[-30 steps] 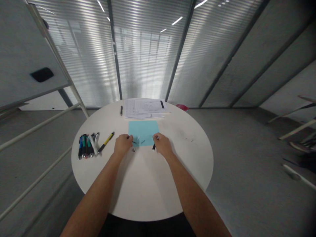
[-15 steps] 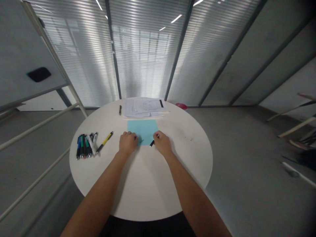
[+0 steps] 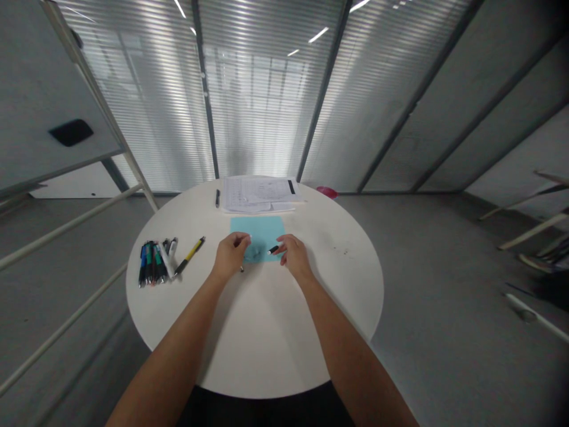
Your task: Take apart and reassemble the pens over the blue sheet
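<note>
My left hand [image 3: 232, 255] hovers at the near left edge of a light blue sheet [image 3: 258, 231] on the round white table [image 3: 253, 332]. Its fingers pinch a small pale piece I cannot name. My right hand [image 3: 293, 255] is at the sheet's near right corner, fingers closed on a short black pen part [image 3: 272, 249] that points left toward the other hand. A tiny dark piece [image 3: 242, 269] lies on the table just below my left hand. The hands are a little apart.
A bunch of several pens [image 3: 153, 261] and a yellow pen [image 3: 190, 255] lie at the left. A stack of printed papers [image 3: 258, 194] and a dark pen [image 3: 217, 197] sit at the far edge. A whiteboard stand [image 3: 66, 130] stands left of the table.
Both hands have lifted slightly off the sheet. The black part in my right hand has turned from pointing down at the table to pointing left. My left fingers now pinch a small pale piece.
</note>
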Available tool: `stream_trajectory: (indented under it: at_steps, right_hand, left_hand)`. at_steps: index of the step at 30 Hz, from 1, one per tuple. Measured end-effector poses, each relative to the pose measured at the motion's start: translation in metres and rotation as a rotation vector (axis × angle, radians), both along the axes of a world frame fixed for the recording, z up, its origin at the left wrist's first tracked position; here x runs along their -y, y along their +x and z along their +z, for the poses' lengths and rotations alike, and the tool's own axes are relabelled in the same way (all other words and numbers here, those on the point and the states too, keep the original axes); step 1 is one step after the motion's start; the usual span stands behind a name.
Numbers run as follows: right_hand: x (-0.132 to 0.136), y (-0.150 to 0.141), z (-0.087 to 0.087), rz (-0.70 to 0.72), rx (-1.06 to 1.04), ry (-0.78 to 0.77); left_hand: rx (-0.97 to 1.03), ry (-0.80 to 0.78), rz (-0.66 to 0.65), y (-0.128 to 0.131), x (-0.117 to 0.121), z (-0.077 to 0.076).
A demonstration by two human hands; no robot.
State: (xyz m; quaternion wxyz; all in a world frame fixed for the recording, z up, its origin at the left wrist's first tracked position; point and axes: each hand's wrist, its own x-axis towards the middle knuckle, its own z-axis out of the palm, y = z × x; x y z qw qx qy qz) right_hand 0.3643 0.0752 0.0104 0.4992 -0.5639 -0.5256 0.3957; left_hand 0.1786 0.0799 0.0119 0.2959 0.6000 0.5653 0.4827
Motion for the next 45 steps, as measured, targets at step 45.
stream_trajectory:
  at_steps: [45]
  right_hand:
    - [0.02,-0.009,0.012,0.098,0.861,0.129]
  left_hand:
    - [0.847,-0.036,-0.104,0.006,0.006,0.011]
